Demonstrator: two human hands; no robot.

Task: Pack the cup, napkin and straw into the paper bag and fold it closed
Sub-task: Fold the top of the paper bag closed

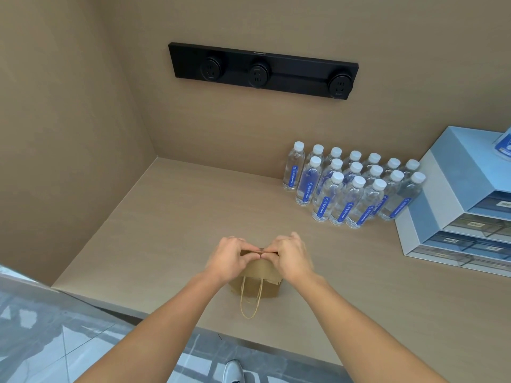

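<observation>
Bright, even, soft lighting; faint shadows; wide-angle bending at edges; mild overall softness.

A beige wood-grain counter (171, 217) ran into a corner between matching wall panels (69, 134). On the back wall hung a long black power strip (262, 70) carrying three round sockets — two toward its left end, one at the right. Clear water bottles (351, 186) with white caps and blue labels stood clustered in rows at the counter's rear right. Just beside them, at the right edge, sat a pale blue drawer unit (453, 194) with small labelled translucent drawers. Below the counter's near edge lay grey marbled floor tiles (55, 341) — and the toe of a light shoe (233, 373).
</observation>
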